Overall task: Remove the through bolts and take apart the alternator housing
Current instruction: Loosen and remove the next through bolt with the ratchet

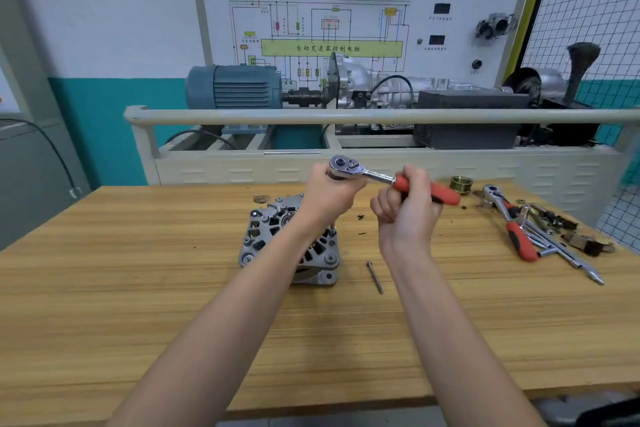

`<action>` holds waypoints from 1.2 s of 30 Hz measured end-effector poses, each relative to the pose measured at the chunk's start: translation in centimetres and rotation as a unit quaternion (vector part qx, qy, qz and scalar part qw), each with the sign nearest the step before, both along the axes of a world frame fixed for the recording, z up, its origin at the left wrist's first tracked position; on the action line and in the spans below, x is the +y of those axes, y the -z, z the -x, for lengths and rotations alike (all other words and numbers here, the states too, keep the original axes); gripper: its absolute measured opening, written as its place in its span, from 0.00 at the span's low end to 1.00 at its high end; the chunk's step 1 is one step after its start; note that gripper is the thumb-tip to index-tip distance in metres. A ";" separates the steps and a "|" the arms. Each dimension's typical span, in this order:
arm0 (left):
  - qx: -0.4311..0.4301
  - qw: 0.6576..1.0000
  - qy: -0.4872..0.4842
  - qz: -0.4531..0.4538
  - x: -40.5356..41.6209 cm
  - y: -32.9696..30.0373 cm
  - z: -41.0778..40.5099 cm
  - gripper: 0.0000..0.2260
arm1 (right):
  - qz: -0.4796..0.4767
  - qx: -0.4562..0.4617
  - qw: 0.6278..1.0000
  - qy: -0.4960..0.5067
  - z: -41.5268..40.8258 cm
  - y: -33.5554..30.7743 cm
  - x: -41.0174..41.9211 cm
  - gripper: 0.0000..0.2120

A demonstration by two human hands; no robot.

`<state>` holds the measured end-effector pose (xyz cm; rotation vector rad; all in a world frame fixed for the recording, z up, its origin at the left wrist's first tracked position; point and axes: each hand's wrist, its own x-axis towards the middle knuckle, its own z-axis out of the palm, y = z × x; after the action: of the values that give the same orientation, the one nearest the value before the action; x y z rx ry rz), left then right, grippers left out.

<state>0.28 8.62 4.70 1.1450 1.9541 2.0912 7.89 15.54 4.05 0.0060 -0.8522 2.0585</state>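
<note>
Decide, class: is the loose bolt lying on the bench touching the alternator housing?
Apart. The head view shows the loose bolt lying on the bench to the right of the alternator housing, with a strip of bare wood between them.

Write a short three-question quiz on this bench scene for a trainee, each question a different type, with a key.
1. True or false: one bolt already lies loose on the table, to the right of the alternator.
2. Multiple choice: where does the right hand grip the ratchet? A) the chrome head B) the red handle C) the extension
3. Fill in: the left hand holds the ratchet just under its ____.

Key: 1 true; 2 B; 3 head
</note>
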 end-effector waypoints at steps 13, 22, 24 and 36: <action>-0.012 0.998 0.055 0.011 -0.2 -0.4 1.2 0.20 | -0.069 -0.126 0.973 -0.179 3.1 -3.9 3.7 0.24; -0.023 0.996 -0.074 -0.054 1.2 0.4 0.1 0.20 | -0.003 0.029 0.999 0.039 0.0 0.9 -1.4 0.16; -0.015 0.998 -0.046 -0.033 0.5 0.3 0.2 0.19 | -0.016 0.011 1.000 0.011 0.2 0.4 -0.5 0.18; 0.002 0.990 0.128 0.054 -1.5 -1.1 1.5 0.19 | -0.171 -0.178 0.925 -0.288 4.1 -5.6 4.7 0.28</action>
<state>-1.18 7.16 5.76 1.2990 1.7875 1.8342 3.74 20.22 9.64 0.0860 -1.5813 2.4602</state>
